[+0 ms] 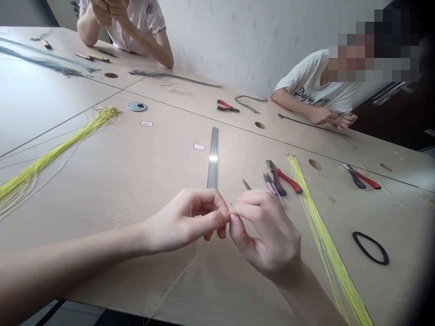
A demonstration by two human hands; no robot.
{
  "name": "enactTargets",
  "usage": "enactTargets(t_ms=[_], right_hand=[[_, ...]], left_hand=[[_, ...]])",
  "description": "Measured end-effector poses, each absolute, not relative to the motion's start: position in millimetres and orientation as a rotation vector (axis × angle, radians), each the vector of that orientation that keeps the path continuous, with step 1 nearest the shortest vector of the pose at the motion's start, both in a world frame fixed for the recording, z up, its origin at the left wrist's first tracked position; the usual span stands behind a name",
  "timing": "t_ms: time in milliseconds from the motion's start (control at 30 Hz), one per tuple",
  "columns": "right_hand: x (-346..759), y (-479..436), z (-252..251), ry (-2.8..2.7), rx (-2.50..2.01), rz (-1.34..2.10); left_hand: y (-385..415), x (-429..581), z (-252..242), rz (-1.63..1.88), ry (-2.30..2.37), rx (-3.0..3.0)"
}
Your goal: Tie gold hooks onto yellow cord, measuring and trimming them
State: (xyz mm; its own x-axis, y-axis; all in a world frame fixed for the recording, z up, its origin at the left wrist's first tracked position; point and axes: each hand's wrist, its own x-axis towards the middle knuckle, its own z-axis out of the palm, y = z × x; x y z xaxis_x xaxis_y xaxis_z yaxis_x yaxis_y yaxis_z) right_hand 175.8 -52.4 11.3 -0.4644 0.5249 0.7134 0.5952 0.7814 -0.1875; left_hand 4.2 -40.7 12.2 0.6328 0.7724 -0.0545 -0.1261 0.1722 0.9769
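Observation:
My left hand (185,222) and my right hand (265,235) meet above the table, their fingertips pinching a tiny gold metal piece (230,208). A thin yellow thread (176,280) runs down from my fingers toward the table's near edge. Just beyond my right hand lie small pink-handled snips (273,190) and red-and-black pliers (283,179). A steel ruler (213,158) lies beyond the gap between my hands. The hold hides most of the gold piece.
Long yellow cord bundles lie at the left (50,154) and right (322,222), near a black elastic band (370,247). More pliers (362,177) sit at the right. Two seated people work across the table (190,90), one holding a small item in both hands (331,117).

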Motion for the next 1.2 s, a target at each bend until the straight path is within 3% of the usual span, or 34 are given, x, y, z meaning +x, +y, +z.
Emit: enactTargets(t_ms=[1200], right_hand=[[175.5,-52.0,13.1,-2.176,-0.939,-0.184]], left_hand=[[-39.8,5.6,9.8,0.772,0.860,1.505]])
